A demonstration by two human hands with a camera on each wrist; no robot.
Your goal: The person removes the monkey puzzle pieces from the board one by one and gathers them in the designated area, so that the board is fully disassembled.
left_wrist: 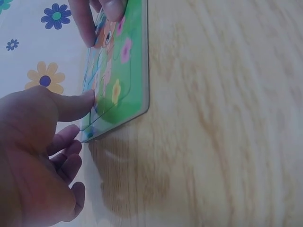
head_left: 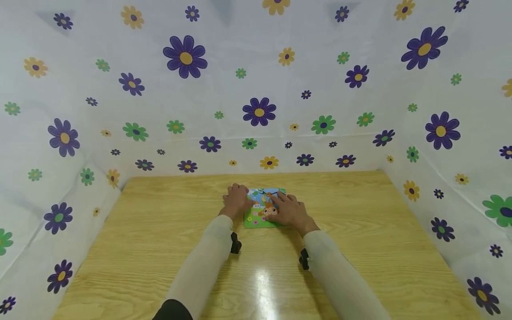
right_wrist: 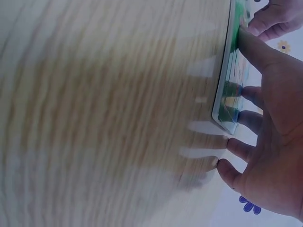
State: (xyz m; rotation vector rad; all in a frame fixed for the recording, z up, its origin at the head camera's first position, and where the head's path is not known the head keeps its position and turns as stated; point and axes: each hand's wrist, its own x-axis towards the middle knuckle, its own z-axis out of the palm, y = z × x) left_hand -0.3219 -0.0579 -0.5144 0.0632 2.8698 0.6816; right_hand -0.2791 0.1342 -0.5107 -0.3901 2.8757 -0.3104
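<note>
A flat picture puzzle (head_left: 261,220) with a green border, flowers and a brown cartoon animal lies on the wooden table. My left hand (head_left: 236,200) holds it at its left edge. In the left wrist view the thumb lies over the picture (left_wrist: 115,92) and the bent fingers are at the board's side. From the right, my right hand (head_left: 291,210) reaches over the picture and covers part of it. The right wrist view shows its thumb and two fingertips on the puzzle (right_wrist: 230,90), while the other two fingers touch down just past its corner.
The light wooden table (head_left: 160,235) carries the puzzle near its far side. White cloth (head_left: 224,93) printed with purple, yellow and green flowers stands behind the table and along both sides. Dark wrist cameras (head_left: 236,243) sit on the pale sleeves (head_left: 200,262).
</note>
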